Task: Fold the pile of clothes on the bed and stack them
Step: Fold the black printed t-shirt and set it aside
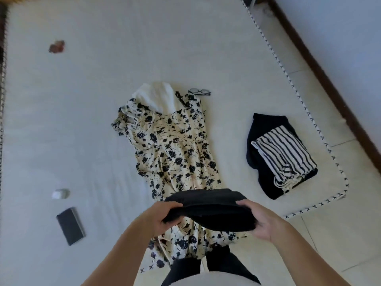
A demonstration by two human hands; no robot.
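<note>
Both hands hold one folded black garment (210, 209) above the near edge of the bed (92, 120). The left hand (162, 215) has its grip on the garment's left end, fingers curled under and thumb over the top. The right hand (261, 219) has its grip on the right end, fingers wrapped over the edge. Neither hand is free.

The garment's long axis runs left to right, across the person's body. It hangs over the lower part of a floral dress (175, 153), which lies spread out and unfolded with its long axis running away from the person.

The stack (280, 153) lies to the right of the held garment and further from the person, near the right-hand corner of the bed and well apart from the dress. The right hand is the nearer of the two to it. Judged from this layout, the coming move is a carry to the right and forward, onto the top of the stack.

Count of items:
- Folded garments in the stack: two, a striped piece (284, 153) on a dark piece (266, 124).
- Garment in hand: one.
- Unfolded garments: the floral dress and a white piece (158, 98) at its far end.
- Other items on the bed: one pair of glasses (199, 92), one phone (70, 225), one small pale object (60, 194), one reddish object (57, 46).
</note>
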